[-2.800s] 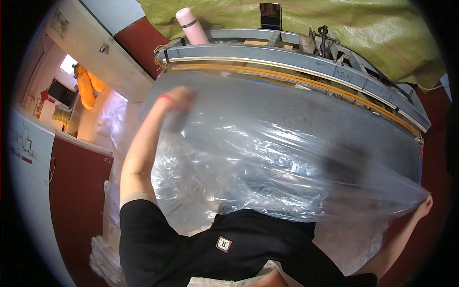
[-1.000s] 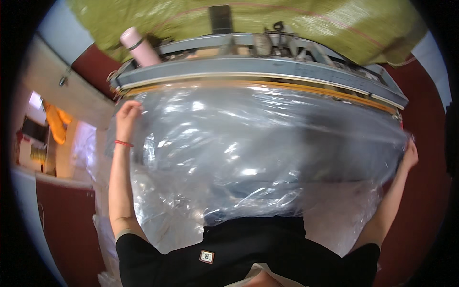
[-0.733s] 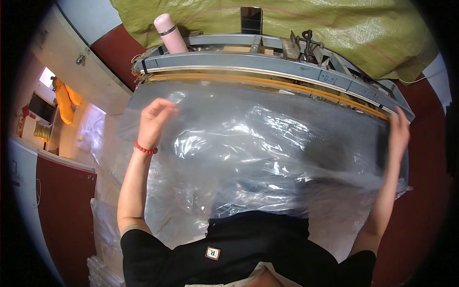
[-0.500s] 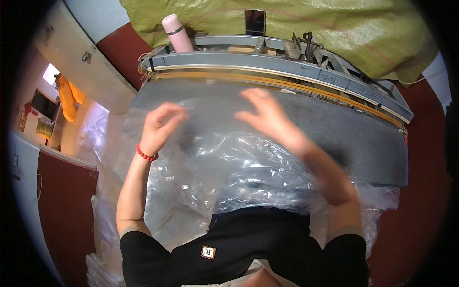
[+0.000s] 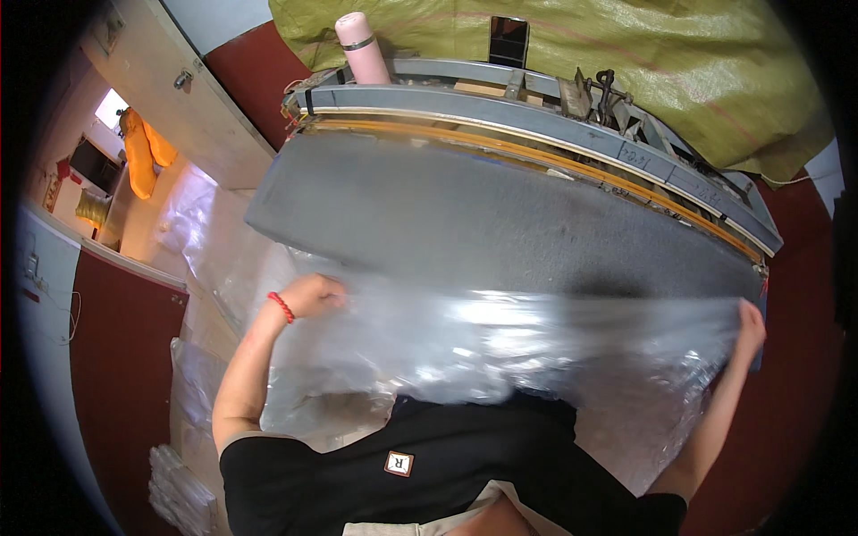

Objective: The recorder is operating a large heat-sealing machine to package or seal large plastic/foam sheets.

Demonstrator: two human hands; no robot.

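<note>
Right hand (image 5: 753, 323) swung outward since the earlier frame, I remotely stretch clear film (image 5: 536, 335) between its gripping fingers and those of my left hand (image 5: 315, 296), apparently mid-spreading, next needing even tension across the grey worktop (image 5: 447, 210) beyond them.

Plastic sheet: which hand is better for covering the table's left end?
Likely the left hand, nearer that end of the table; both pinch the sheet, but the right hand is far right.
</note>
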